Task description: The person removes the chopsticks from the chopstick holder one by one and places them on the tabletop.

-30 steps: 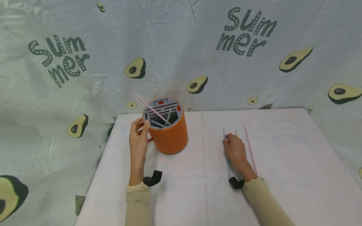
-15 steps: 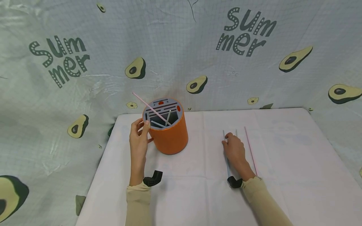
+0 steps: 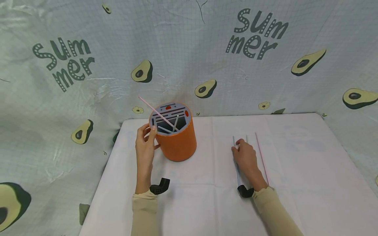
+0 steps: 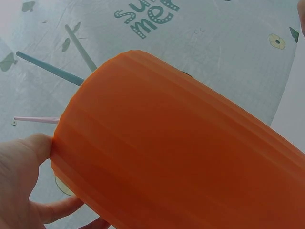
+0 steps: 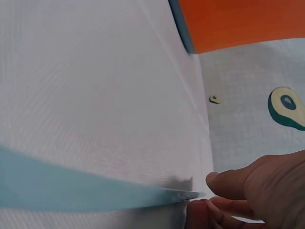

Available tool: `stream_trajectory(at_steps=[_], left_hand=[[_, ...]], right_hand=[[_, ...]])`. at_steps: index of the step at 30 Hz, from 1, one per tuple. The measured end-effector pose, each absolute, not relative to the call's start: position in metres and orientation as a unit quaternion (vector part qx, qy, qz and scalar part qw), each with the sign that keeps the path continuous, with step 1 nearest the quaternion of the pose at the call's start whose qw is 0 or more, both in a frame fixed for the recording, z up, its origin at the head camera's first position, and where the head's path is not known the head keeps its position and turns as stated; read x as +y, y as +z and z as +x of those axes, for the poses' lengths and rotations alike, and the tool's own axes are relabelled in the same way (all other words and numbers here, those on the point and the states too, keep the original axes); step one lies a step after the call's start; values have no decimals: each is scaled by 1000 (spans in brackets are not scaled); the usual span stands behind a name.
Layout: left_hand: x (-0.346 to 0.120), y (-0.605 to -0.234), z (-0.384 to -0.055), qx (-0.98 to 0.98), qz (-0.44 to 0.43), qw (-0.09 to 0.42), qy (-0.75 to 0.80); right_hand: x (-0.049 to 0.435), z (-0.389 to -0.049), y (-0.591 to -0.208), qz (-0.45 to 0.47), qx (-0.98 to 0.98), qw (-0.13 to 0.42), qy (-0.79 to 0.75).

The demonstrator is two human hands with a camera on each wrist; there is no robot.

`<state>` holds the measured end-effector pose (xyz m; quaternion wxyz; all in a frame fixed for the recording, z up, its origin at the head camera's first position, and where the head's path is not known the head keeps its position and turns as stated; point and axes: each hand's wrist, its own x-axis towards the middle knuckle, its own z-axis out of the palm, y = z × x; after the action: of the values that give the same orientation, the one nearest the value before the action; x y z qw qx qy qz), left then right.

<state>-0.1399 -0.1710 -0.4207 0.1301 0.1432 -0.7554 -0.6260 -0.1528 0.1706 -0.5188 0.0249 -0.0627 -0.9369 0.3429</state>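
My left hand (image 3: 145, 144) grips an upright orange cylindrical holder (image 3: 178, 144) by its left side, thumb at the rim. The holder's grey top has slots and a large opening, where a pink straw (image 3: 156, 111) and two paler straws lean. My right hand (image 3: 246, 155) is low over the table at the far end of a blue straw (image 3: 237, 173). In the right wrist view, the blue straw (image 5: 71, 186) ends beside curled fingers, with the thumb (image 5: 224, 183) apart above it. Two more straws lie there: a thin greenish one mostly behind the hand, and a pink straw (image 3: 261, 157).
A white cloth covers the table (image 3: 198, 203). Behind and around it hangs a pale sheet (image 3: 177, 49) printed with avocados and "summer" lettering. Black wrist cameras sit at both wrists, the right one (image 3: 245, 191) overlapping the blue straw's near end.
Early in the last second my right hand and the blue straw shifted slightly left and nearer. Since then both have stayed put. My left hand and the orange holder show no movement.
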Motion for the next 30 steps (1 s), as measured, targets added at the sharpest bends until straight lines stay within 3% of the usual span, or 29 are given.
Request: stream_trajectory(at_steps=[11,20,30], left_hand=[[-171,-422,-140,-752,142,131,-631],[-171,-422,-140,-752,138,132,-630],[-170,-422,-140,-752,141,128,-632]], right_hand=[[155,-150,-502,-3,-891,148,428],[135,-154,-489,110,-807,151,561],[101,-155,-468,215,-779,175,562]])
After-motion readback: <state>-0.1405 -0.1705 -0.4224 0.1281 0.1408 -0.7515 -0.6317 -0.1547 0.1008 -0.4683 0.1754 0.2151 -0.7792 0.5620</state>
